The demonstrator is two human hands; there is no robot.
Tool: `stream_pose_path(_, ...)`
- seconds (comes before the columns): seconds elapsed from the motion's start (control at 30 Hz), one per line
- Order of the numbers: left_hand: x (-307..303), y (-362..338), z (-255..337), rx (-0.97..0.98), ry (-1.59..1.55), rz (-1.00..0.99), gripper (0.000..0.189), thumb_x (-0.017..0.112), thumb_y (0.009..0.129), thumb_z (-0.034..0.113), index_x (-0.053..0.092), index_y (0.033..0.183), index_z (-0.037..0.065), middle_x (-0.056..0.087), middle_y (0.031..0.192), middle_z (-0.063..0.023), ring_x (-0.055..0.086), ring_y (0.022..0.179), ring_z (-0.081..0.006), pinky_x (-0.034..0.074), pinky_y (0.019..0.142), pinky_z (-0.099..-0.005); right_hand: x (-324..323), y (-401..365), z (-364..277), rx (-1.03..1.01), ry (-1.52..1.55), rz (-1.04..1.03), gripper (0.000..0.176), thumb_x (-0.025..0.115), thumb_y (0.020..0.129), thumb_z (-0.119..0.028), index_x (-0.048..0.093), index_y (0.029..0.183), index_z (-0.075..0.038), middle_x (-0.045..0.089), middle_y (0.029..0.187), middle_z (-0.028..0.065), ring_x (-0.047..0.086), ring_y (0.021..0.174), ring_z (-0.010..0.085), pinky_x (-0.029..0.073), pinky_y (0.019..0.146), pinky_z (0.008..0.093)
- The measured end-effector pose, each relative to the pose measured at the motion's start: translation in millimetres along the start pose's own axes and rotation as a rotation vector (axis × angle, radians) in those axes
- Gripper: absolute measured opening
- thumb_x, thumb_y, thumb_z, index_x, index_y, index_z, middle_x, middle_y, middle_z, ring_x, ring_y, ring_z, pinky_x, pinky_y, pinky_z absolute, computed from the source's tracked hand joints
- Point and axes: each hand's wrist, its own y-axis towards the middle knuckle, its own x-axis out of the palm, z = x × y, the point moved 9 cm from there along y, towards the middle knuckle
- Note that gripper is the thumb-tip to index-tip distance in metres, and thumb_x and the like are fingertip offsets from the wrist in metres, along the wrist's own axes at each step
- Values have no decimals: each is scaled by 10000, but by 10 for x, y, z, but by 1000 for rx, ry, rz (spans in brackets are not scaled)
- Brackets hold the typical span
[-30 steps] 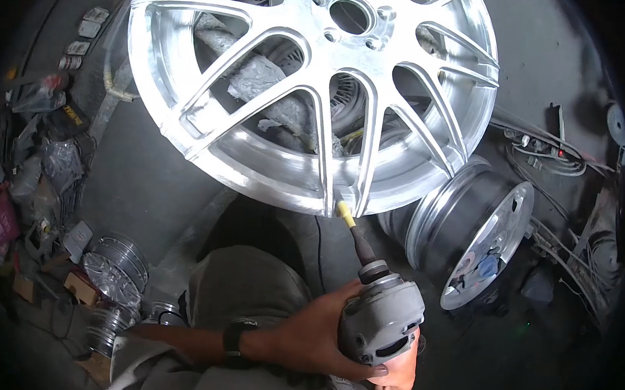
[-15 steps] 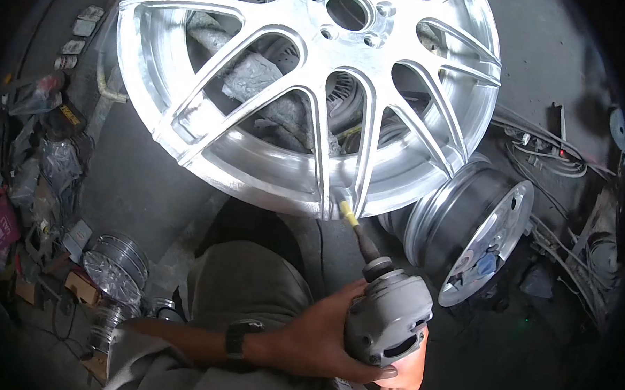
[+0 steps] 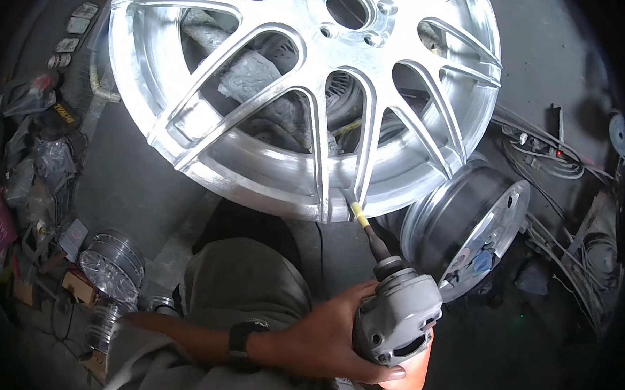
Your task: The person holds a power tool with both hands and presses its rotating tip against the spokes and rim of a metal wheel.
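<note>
A grey die grinder [image 3: 399, 314] is held by both hands below the wheel. My left hand [image 3: 320, 338], with a dark watch on its wrist, wraps the tool's body from the left, thumb across its near side. My right hand [image 3: 408, 377] is closed around the grinder's rear from underneath, mostly hidden behind it. From the nose runs a shaft with a yellow band [image 3: 359, 215], its tip at the rim's lower edge between two spokes. The bright silver alloy wheel [image 3: 345, 92] fills the upper view, its spokes spreading from the centre hub.
A second rim [image 3: 464, 226] leans on the floor at right, near coiled cables and a power strip [image 3: 534, 143]. Several smaller chrome wheel parts [image 3: 112, 266] lie at lower left. Tools and plastic bags [image 3: 53, 156] line the left side. My knee [image 3: 246, 283] is below the wheel.
Both hands and the grinder have shifted slightly right, and the yellow-banded shaft now meets the rim a little further right. The view has moved slightly.
</note>
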Motion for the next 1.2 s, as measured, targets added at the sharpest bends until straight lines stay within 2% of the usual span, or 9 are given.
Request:
stream_pose_path(0.2, -46, -98, 40, 35, -47, 52, 821, 878, 678, 227, 406, 1308, -3, 573, 1213, -103, 546, 1133, -176, 422, 1003, -337, -32, 33, 71, 72, -33, -12, 1155, 949, 437, -362, 398, 1373, 29, 542, 1281, 128, 553, 1160, 224, 434, 989, 368)
stream_pose_path(0.27, -22, -86, 14, 21, -82, 51, 838, 881, 674, 225, 398, 1319, -5, 573, 1213, -101, 546, 1132, -177, 422, 1003, -337, 22, 66, 162, 92, 88, -187, 1138, 945, 442, -334, 399, 1370, 36, 545, 1273, 133, 558, 1152, 223, 439, 981, 367)
stream_pose_path(0.43, -4, 4, 28, -22, -56, 11, 869, 882, 672, 197, 371, 1347, -3, 564, 1222, -94, 539, 1143, -180, 417, 1010, -345, -21, -19, 74, 51, 92, -76, 1143, 934, 447, -314, 379, 1377, 50, 541, 1274, 147, 544, 1172, 229, 425, 996, 365)
stream_pose_path(0.5, -14, -4, 33, 23, -66, 11, 849, 846, 696, 319, 410, 1326, -46, 545, 1228, -165, 528, 1154, -229, 391, 1030, -353, -45, 4, -9, -14, 35, -30, 1146, 929, 450, -313, 370, 1381, 54, 538, 1276, 151, 538, 1180, 231, 419, 1002, 364)
stream_pose_path(0.67, -21, -58, 139, 25, -182, 31, 851, 848, 697, 307, 402, 1328, -51, 541, 1238, -163, 525, 1159, -225, 390, 1030, -356, 102, 71, 73, 127, 112, -181, 1134, 924, 444, -290, 372, 1375, 49, 532, 1280, 146, 535, 1170, 225, 415, 995, 358)
stream_pose_path(0.8, -22, 12, 139, -49, -120, 1, 812, 839, 708, 298, 414, 1310, -43, 539, 1230, -151, 522, 1156, -224, 386, 1031, -353, 32, 1, 40, 199, 134, -65, 1136, 930, 441, -309, 380, 1371, 44, 536, 1274, 141, 534, 1165, 220, 412, 994, 358)
stream_pose_path(1.03, -37, -61, 195, -11, -93, -45, 872, 876, 673, 202, 370, 1355, 4, 537, 1260, -114, 522, 1174, -193, 416, 1018, -354, 68, 46, -19, -1, -29, -144, 1078, 921, 498, -326, 400, 1363, 55, 545, 1279, 169, 546, 1154, 232, 420, 1000, 382)
stream_pose_path(1.13, -25, -77, 133, -106, -299, -5, 874, 852, 690, 314, 388, 1330, -59, 527, 1234, -169, 523, 1159, -235, 393, 1024, -366, 37, 23, -15, 1, -29, -135, 1076, 919, 501, -324, 400, 1363, 56, 544, 1280, 170, 547, 1154, 233, 420, 1001, 384)
stream_pose_path(1.2, -37, -47, 67, -66, -81, 4, 852, 852, 684, 313, 405, 1309, -54, 514, 1246, -173, 522, 1156, -241, 396, 1019, -365, 21, 24, -18, -7, -27, -123, 1074, 918, 503, -323, 399, 1363, 57, 544, 1281, 170, 547, 1153, 234, 420, 1001, 385)
